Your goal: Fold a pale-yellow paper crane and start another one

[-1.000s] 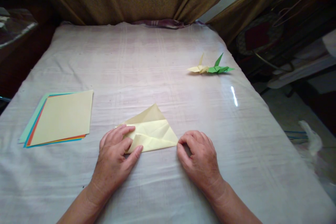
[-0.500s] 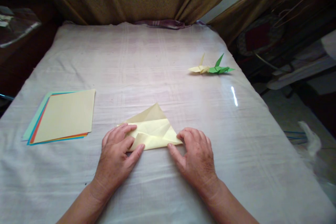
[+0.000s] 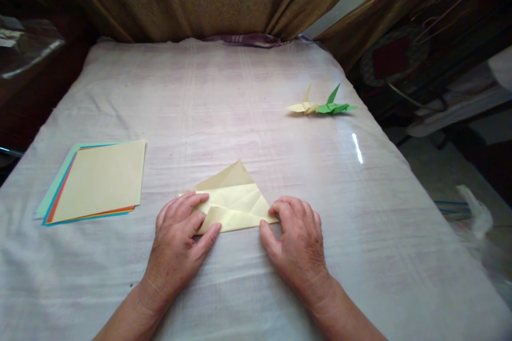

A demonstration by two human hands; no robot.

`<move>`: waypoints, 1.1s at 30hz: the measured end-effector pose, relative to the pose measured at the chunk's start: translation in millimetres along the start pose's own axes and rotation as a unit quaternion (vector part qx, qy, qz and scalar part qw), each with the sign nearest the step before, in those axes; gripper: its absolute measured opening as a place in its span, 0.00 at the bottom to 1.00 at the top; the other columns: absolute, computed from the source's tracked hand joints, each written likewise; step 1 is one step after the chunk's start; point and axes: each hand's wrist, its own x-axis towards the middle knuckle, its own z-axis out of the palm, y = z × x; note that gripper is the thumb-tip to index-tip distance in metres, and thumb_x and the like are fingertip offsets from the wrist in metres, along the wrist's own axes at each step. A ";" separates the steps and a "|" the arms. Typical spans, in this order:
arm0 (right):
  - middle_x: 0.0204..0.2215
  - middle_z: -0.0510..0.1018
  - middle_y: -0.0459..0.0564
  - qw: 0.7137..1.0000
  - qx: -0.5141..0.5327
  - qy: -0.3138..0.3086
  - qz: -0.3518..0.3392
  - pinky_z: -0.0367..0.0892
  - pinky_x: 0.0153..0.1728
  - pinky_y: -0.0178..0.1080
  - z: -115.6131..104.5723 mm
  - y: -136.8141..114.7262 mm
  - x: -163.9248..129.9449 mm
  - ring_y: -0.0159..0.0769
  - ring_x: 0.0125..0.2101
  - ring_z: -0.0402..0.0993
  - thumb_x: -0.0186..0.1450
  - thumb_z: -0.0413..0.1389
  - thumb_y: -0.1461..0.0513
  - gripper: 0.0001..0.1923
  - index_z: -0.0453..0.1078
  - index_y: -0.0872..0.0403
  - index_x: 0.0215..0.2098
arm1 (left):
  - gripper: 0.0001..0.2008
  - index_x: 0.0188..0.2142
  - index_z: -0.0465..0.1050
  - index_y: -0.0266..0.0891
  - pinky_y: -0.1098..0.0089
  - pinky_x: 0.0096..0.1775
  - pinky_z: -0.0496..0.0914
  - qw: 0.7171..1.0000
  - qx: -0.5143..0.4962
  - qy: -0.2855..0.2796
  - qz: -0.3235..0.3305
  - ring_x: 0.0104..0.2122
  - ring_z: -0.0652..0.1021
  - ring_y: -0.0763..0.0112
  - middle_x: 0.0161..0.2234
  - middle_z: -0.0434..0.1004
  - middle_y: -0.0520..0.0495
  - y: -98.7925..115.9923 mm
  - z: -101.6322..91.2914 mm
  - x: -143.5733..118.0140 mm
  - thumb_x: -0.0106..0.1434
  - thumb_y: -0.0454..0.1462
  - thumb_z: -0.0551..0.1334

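A pale yellow sheet of origami paper (image 3: 240, 200), partly folded, lies on the cloth in front of me. Its peak points away from me, and a creased flap runs along the near edge. My left hand (image 3: 182, 232) grips the left part, thumb at the near edge and fingers curled over the top, hiding that corner. At the right corner, my right hand (image 3: 296, 240) pinches the paper between thumb and bent index finger. The tip of that corner is covered by the fingers.
To the left lies a stack of coloured square papers (image 3: 102, 181), cream on top. A pale yellow folded crane (image 3: 306, 107) and a green folded crane (image 3: 334, 107) stand at the far right, touching. Brown curtains (image 3: 192, 0) hang behind the cloth-covered surface (image 3: 180, 101).
My right thumb has slid slightly right along the near edge, toward the corner. My left hand keeps its grip, and the paper's folds look the same. The view has shifted a little.
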 end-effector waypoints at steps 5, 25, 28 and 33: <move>0.37 0.73 0.51 1.000 0.018 0.000 -0.002 0.57 0.40 0.42 -1.0 2.4 0.7 0.42 0.39 0.66 0.60 0.53 0.67 0.05 0.66 0.52 0.34 | 0.13 0.25 0.64 0.41 0.49 0.55 0.62 1.000 -0.001 0.000 -0.003 0.54 0.71 0.52 0.51 0.75 0.42 1.7 0.1 -0.1 0.64 0.41 0.59; 0.38 0.74 0.49 0.998 0.051 0.014 -0.030 0.58 0.41 0.42 0.0 8.8 -3.8 0.39 0.40 0.67 0.64 0.54 0.66 0.07 0.73 0.49 0.33 | 0.29 0.64 0.59 0.36 0.59 0.67 0.40 0.977 0.058 -0.084 0.185 0.65 0.60 0.60 0.63 0.64 0.45 63.0 22.1 -14.3 0.70 0.50 0.52; 0.38 0.75 0.49 0.998 0.055 0.015 -0.028 0.58 0.41 0.42 0.4 8.9 -3.8 0.39 0.40 0.67 0.64 0.54 0.65 0.06 0.73 0.50 0.32 | 0.33 0.66 0.53 0.36 0.58 0.65 0.50 0.976 0.050 -0.107 0.181 0.65 0.59 0.60 0.65 0.61 0.43 61.4 24.7 -13.9 0.69 0.52 0.51; 0.38 0.74 0.48 0.998 0.052 0.012 -0.029 0.57 0.41 0.43 0.6 9.9 -3.4 0.40 0.40 0.67 0.63 0.54 0.66 0.06 0.72 0.50 0.32 | 0.34 0.67 0.53 0.36 0.58 0.65 0.50 0.976 0.044 -0.113 0.179 0.65 0.59 0.59 0.65 0.60 0.44 59.3 23.7 -14.2 0.69 0.53 0.50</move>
